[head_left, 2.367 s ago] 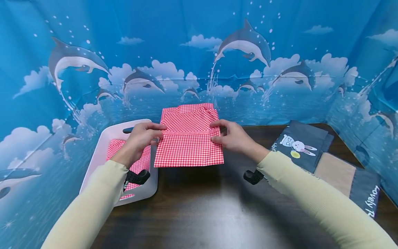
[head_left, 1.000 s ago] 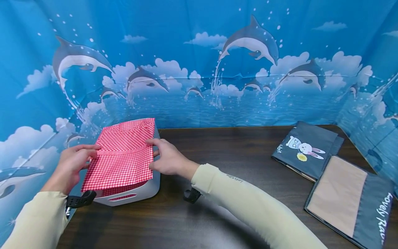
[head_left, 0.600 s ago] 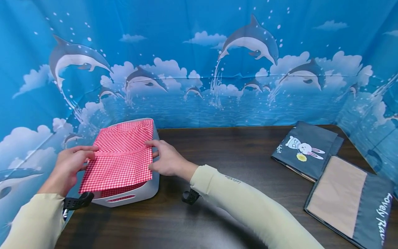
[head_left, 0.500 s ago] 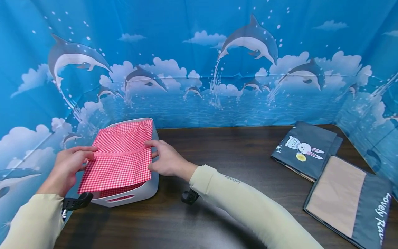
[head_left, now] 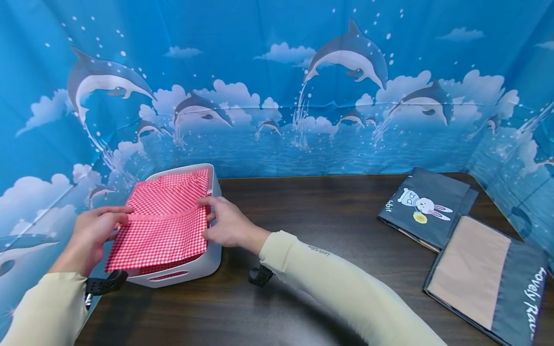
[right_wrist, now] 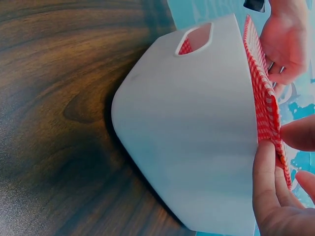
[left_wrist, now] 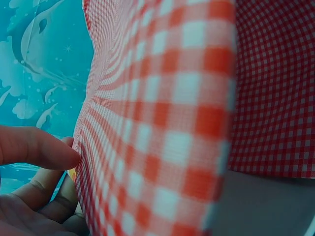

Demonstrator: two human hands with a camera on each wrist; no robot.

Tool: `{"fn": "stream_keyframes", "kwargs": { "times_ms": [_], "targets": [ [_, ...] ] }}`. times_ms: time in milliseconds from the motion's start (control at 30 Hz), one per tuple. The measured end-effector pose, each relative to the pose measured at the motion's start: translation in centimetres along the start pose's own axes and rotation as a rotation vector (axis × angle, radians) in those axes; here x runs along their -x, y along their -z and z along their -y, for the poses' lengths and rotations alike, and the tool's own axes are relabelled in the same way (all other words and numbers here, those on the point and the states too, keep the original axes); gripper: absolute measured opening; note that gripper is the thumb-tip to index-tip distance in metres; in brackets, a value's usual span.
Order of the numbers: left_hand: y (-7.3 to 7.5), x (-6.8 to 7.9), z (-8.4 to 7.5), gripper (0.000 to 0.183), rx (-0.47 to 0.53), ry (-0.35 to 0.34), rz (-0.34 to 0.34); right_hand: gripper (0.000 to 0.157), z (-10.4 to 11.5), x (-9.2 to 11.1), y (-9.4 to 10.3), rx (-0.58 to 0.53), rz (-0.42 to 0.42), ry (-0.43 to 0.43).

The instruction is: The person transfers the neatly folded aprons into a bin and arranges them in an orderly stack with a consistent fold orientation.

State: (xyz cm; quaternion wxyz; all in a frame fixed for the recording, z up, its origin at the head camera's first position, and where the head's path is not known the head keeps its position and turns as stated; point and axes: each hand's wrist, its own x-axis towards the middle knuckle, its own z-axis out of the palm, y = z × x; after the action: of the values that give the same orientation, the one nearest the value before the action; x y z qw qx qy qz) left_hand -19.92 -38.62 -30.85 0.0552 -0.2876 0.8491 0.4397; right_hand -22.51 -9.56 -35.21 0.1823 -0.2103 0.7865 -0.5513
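A folded red-and-white gingham cloth with a seam across its middle lies over the open top of a white plastic bin. My left hand pinches its left edge. On the opposite edge, my right hand grips the cloth between thumb and fingers, close to the bin's side wall. Seen from the left wrist, the cloth fills the middle, and more checked fabric shows beneath it in the bin. In the right wrist view the bin wall stands beside the cloth's edge.
On the right of the dark wooden table lie a folded dark cloth item with a rabbit print and a beige-and-dark one with white lettering. A blue dolphin-printed curtain hangs behind and along the sides.
Both hands have carried the gingham cloth from the table's middle left to above the bin. Over the last half second it has sunk slightly, uncovering more of the bin's far rim.
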Motion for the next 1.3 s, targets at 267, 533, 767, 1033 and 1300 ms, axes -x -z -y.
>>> {"fn": "stream_keyframes", "kwargs": {
  "times_ms": [267,533,767,1033,1300],
  "targets": [
    [-0.1,0.2,-0.1,0.061,0.004,-0.001,-0.007,0.074,0.1,0.0,-0.1,0.01,-0.005,-0.005],
    [0.1,0.0,0.2,0.061,0.013,0.009,-0.005,0.075,0.2,-0.1,-0.2,0.025,-0.007,0.003],
    [-0.1,0.1,0.4,0.058,-0.042,-0.041,-0.02,0.076,0.1,0.2,-0.1,0.104,-0.034,0.035],
    [-0.6,0.5,0.5,0.056,-0.193,-0.087,-0.021,0.069,-0.6,0.6,1.1,0.185,-0.107,0.049],
    [-0.7,0.3,0.6,0.058,-0.2,-0.085,-0.019,0.068,-0.8,0.8,1.4,0.193,-0.107,0.045]
  ]
}}
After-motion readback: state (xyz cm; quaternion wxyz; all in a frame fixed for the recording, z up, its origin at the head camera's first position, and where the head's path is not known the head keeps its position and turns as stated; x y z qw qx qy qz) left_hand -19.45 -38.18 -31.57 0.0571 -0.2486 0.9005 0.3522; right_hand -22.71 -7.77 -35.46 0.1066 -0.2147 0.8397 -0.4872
